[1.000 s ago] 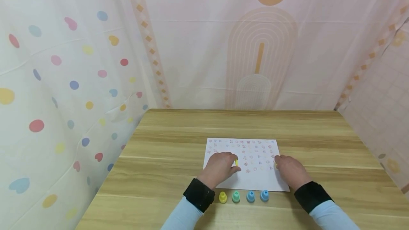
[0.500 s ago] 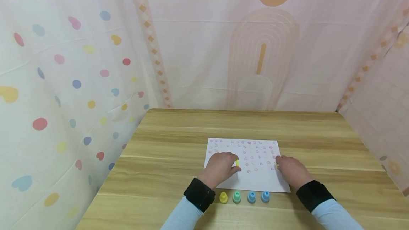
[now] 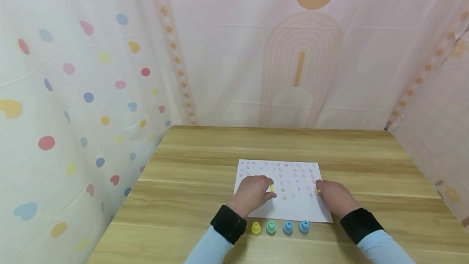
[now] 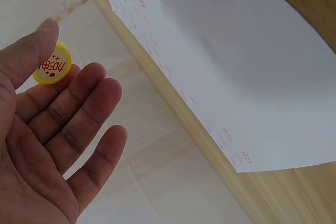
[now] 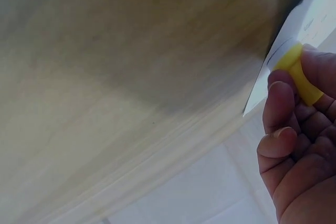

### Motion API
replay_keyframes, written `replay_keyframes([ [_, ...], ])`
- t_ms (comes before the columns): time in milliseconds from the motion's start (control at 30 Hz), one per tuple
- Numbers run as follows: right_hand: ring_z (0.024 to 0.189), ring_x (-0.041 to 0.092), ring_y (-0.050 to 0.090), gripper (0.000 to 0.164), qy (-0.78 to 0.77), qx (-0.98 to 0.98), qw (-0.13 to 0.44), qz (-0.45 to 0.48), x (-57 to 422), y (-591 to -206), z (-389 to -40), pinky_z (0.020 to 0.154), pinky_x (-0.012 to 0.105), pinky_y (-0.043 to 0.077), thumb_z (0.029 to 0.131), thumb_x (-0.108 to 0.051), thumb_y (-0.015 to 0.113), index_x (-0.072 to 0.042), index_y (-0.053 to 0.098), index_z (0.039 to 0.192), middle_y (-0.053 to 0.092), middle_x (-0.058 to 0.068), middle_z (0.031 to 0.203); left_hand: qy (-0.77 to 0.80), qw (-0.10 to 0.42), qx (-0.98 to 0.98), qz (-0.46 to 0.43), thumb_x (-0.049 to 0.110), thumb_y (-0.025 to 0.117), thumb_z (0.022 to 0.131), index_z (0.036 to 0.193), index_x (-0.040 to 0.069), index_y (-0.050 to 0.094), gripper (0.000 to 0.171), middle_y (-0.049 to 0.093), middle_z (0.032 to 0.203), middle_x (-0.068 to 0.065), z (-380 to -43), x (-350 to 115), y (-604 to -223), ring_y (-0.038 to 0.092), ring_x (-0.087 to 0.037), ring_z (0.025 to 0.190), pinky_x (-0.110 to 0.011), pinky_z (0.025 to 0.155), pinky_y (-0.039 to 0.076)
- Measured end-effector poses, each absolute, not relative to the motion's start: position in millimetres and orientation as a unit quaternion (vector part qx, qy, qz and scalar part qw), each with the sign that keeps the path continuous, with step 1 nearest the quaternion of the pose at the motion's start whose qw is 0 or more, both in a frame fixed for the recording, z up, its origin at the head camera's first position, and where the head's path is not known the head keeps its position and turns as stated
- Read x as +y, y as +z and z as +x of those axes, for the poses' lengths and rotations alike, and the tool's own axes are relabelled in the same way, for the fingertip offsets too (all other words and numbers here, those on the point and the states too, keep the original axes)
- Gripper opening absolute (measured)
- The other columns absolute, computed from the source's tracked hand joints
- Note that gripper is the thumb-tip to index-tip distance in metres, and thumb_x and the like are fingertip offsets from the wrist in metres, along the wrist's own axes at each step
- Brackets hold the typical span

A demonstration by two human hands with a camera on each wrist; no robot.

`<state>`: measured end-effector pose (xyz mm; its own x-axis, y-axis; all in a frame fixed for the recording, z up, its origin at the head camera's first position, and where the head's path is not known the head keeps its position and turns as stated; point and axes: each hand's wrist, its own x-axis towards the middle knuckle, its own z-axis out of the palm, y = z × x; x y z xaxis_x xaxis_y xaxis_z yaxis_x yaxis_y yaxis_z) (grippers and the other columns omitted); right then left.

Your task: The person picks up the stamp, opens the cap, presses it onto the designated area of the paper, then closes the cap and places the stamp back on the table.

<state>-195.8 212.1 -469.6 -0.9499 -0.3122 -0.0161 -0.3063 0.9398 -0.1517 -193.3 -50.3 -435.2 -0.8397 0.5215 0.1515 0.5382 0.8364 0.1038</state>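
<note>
My left hand (image 3: 252, 192) pinches a round yellow stamp cap (image 4: 54, 67), with red print on its pale disc, between thumb and index finger; the other fingers are spread loosely in the left wrist view. In the right wrist view a yellow stamp (image 5: 303, 77) with a white end is gripped between the thumb and fingers of my right hand (image 3: 334, 196). That hand is over the right edge of a white paper sheet (image 3: 293, 210) covered with rows of small faint red and purple prints. My left hand hovers over the sheet's left part, hiding some prints.
Along the near edge of the sheet stand a yellow stamp (image 3: 256, 228), a green stamp (image 3: 271, 227) and two blue stamps (image 3: 288, 227), in a row on the wooden table (image 3: 183, 215). Patterned curtains (image 3: 220, 72) hang behind the table and at its sides.
Both hands keep almost the same place and grip. The head view has shifted only very slightly.
</note>
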Motion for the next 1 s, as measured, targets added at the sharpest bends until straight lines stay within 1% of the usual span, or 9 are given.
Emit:
replay_keyframes([
  [233,0.074,0.023,0.056,0.026,-0.07,0.985,0.017,-0.157,213,-472,-194,0.082,0.05,0.055,0.088,-0.006,0.065,0.003,0.06,0.112,0.067,0.015,0.091,-0.069,0.057,-0.958,-0.274,0.038,0.072,0.082,0.106,0.015,0.073,0.033,0.075,0.091,0.002,-193,-51,-437,0.062,-0.01,0.073,-0.031,0.073,0.056],
  [500,0.072,0.023,0.054,0.026,-0.062,0.986,0.018,-0.155,211,-472,-196,0.081,0.048,0.056,0.088,-0.008,0.065,0.002,0.06,0.112,0.067,0.015,0.09,-0.072,0.056,-0.956,-0.278,0.037,0.072,0.082,0.105,0.015,0.073,0.032,0.074,0.086,0.003,-193,-51,-437,0.058,-0.009,0.067,-0.028,0.068,0.055],
  [633,0.067,0.022,0.052,0.019,-0.091,0.985,-0.012,-0.148,212,-464,-198,0.071,0.044,0.056,0.086,-0.006,0.068,0.001,0.061,0.103,0.066,0.013,0.083,-0.073,0.061,-0.955,-0.282,0.037,0.072,0.082,0.104,0.015,0.073,0.031,0.073,0.085,0.003,-194,-52,-438,0.057,-0.009,0.066,-0.027,0.067,0.055],
  [733,0.066,0.022,0.052,0.018,-0.143,0.98,-0.045,-0.129,214,-456,-199,0.065,0.042,0.054,0.086,-0.006,0.068,0.003,0.061,0.101,0.065,0.013,0.082,-0.073,0.068,-0.953,-0.286,0.036,0.071,0.083,0.107,0.014,0.072,0.033,0.074,0.087,0.002,-195,-52,-438,0.06,-0.01,0.069,-0.028,0.07,0.056],
  [833,0.068,0.024,0.053,0.022,-0.202,0.972,-0.058,-0.104,215,-449,-198,0.062,0.04,0.051,0.089,-0.008,0.064,0.004,0.059,0.108,0.066,0.016,0.088,-0.072,0.074,-0.952,-0.287,0.036,0.069,0.085,0.109,0.013,0.071,0.034,0.075,0.091,0.001,-196,-52,-439,0.063,-0.011,0.074,-0.029,0.073,0.057],
  [1000,0.073,0.025,0.053,0.029,-0.299,0.952,-0.04,-0.059,212,-446,-195,0.059,0.034,0.046,0.096,-0.014,0.055,0.002,0.053,0.121,0.062,0.018,0.094,-0.068,0.075,-0.953,-0.285,0.038,0.066,0.088,0.111,0.012,0.07,0.035,0.075,0.092,-0.001,-195,-50,-437,0.065,-0.013,0.076,-0.031,0.075,0.058],
])
